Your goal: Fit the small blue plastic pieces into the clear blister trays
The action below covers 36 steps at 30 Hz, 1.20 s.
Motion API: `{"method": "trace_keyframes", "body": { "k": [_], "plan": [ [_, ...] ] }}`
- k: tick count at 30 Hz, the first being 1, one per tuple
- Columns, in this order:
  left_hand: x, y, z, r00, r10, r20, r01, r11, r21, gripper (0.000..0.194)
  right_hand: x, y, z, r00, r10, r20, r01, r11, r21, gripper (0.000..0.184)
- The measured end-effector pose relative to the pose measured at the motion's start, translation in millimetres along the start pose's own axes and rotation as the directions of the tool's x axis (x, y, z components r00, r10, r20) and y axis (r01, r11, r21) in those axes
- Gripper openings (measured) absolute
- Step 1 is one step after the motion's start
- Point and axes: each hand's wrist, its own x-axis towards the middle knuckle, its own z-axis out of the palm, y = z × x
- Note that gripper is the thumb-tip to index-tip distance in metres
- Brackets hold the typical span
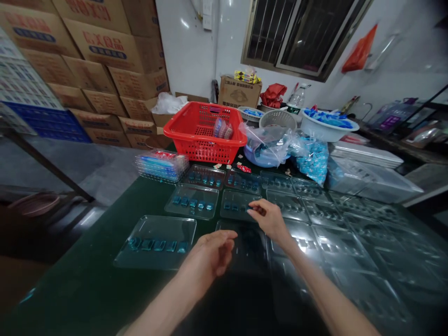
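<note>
Several clear plastic trays lie in rows on a dark green table (pixel 87 289); some hold small blue packets in their pockets. My right hand (pixel 270 219) reaches over one such tray (pixel 237 204), its fingers pinched together at the tray's right edge; what they hold is too small to see. My left hand (pixel 210 259) hovers with loosely curled fingers above a tray near the table's middle, beside a tray (pixel 157 242) with a row of blue packets.
A red basket (pixel 203 133) stands at the back with a stack of filled trays (pixel 163 165) to its left. Bags and bowls of blue packets (pixel 311 158) sit behind the trays. Cardboard boxes (pixel 105 70) are piled at the left wall.
</note>
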Motion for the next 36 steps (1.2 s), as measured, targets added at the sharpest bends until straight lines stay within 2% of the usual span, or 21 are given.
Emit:
{"method": "trace_keyframes", "body": {
  "k": [2,5,10,13,14,15,18,19,21,23,27,32,33,34,36],
  "plan": [
    [-1,0,-4.9,0.999,0.046,-0.024,-0.045,0.998,0.037,0.024,18,15,8,1.0,-0.017,0.022,0.019,0.997,-0.078,0.013],
    [-2,1,-12.8,0.992,0.123,-0.042,-0.118,0.988,0.099,0.023,31,25,19,0.997,-0.022,0.08,0.034,0.988,-0.153,0.012],
    [-5,2,-19.2,0.985,0.171,-0.025,-0.164,0.969,0.187,0.024,30,23,24,0.987,-0.015,0.158,0.056,0.963,-0.263,0.009],
    [-1,5,-12.9,0.976,0.216,-0.008,-0.196,0.901,0.386,0.022,28,21,25,0.982,-0.011,0.187,0.066,0.954,-0.293,0.009],
    [3,6,-9.4,0.965,0.26,0.022,-0.236,0.837,0.494,0.02,28,20,25,0.981,-0.012,0.194,0.07,0.953,-0.295,0.009],
    [7,7,-5.6,0.946,0.315,0.076,-0.292,0.73,0.618,0.018,28,19,25,0.98,-0.014,0.199,0.074,0.953,-0.293,0.01],
    [28,5,5.1,0.864,0.401,0.306,-0.432,0.276,0.859,0.02,29,17,21,0.979,-0.025,0.201,0.079,0.961,-0.264,0.021],
    [37,4,7.8,0.853,0.393,0.343,-0.444,0.201,0.873,0.021,29,16,18,0.981,-0.029,0.192,0.077,0.966,-0.248,0.03],
    [52,0,11.6,0.846,0.366,0.388,-0.458,0.126,0.88,0.022,27,16,9,0.987,-0.033,0.158,0.066,0.976,-0.209,0.047],
    [65,-2,13.6,0.844,0.336,0.417,-0.473,0.101,0.875,0.027,21,16,-2,0.994,-0.03,0.109,0.048,0.985,-0.167,0.05],
    [75,2,14.6,0.836,0.315,0.449,-0.494,0.078,0.866,0.026,-4,16,-20,1.0,0.002,0.009,-0.001,0.998,-0.061,0.033],
    [57,14,16.9,0.822,0.387,0.418,-0.499,0.138,0.856,0.021,-44,-1,-19,0.997,0.065,-0.04,-0.059,0.989,0.133,0.021],
    [50,16,17.6,0.824,0.4,0.402,-0.497,0.167,0.852,0.022,-51,-9,-16,0.996,0.073,-0.048,-0.063,0.98,0.187,0.02],
    [43,16,18.1,0.837,0.402,0.371,-0.486,0.236,0.841,0.023,-56,-16,-13,0.995,0.075,-0.065,-0.058,0.971,0.232,0.02],
    [32,15,18.1,0.889,0.36,0.282,-0.436,0.481,0.761,0.024,-64,-32,-8,0.992,0.047,-0.121,-0.013,0.964,0.265,0.023]
  ]
}}
